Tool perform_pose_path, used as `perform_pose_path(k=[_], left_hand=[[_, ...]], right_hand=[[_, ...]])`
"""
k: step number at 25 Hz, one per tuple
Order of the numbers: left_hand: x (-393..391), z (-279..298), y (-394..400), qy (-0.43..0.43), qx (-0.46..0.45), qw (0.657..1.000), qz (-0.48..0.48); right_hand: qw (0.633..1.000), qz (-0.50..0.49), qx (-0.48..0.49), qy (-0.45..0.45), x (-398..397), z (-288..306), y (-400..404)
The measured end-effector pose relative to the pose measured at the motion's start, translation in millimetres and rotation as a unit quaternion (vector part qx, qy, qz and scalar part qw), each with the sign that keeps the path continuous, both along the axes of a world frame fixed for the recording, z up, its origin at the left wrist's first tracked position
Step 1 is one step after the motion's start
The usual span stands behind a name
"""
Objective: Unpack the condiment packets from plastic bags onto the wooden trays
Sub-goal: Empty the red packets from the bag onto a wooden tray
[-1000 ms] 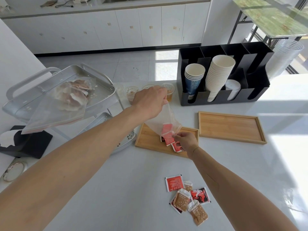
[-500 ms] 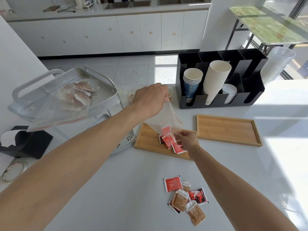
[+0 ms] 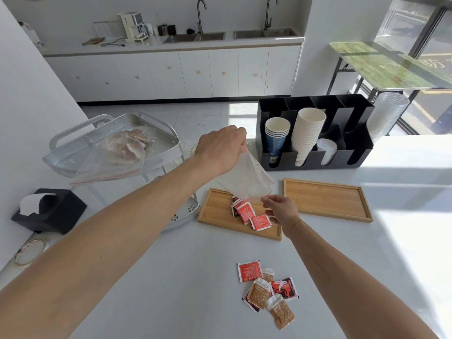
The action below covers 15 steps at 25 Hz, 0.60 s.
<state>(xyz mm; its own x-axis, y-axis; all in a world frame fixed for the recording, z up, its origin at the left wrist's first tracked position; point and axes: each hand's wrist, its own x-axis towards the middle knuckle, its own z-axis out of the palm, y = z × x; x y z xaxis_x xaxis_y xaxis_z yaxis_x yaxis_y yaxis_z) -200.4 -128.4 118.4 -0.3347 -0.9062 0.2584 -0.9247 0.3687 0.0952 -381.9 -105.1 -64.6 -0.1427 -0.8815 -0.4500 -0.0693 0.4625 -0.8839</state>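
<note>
The red packets (image 3: 249, 212) have dropped out onto the left wooden tray (image 3: 215, 216) at frame centre; the plastic bag (image 3: 244, 182), pinched by left hand (image 3: 220, 149) and right hand (image 3: 281, 211), hangs empty, so it can go

1. We see the scene through a single head-worn, wide-angle view that looks forward and down across the white table (image 3: 171, 277).
2. Our vantage sits close over the near table edge; both forearms enter from the bottom corners.
3. The view faces the black cup organizer (image 3: 315, 157), with the kitchen counter (image 3: 171, 48) far behind.
4. Straight lines bow toward the frame edges.
</note>
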Motion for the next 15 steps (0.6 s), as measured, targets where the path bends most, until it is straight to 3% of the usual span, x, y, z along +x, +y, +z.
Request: perform_pose_path(k=[5, 9, 12, 15], left_hand=[[-4, 6, 18, 0.029, 0.001, 0.999, 0.015], [8, -12, 40, 0.14, 0.083, 0.984, 0.072], [23, -39, 66, 0.26, 0.165, 0.94, 0.146], [36, -71, 104, 0.406, 0.217, 0.858, 0.229]], right_hand=[[1.0, -0.001, -0.023, -0.01, -19, 15, 15], [0.998, 0.018, -0.03, -0.058, -33, 24, 32], [0.989, 0.06, -0.025, -0.134, -42, 25, 46], [0.968, 0.139, 0.004, -0.207, -43, 24, 60]])
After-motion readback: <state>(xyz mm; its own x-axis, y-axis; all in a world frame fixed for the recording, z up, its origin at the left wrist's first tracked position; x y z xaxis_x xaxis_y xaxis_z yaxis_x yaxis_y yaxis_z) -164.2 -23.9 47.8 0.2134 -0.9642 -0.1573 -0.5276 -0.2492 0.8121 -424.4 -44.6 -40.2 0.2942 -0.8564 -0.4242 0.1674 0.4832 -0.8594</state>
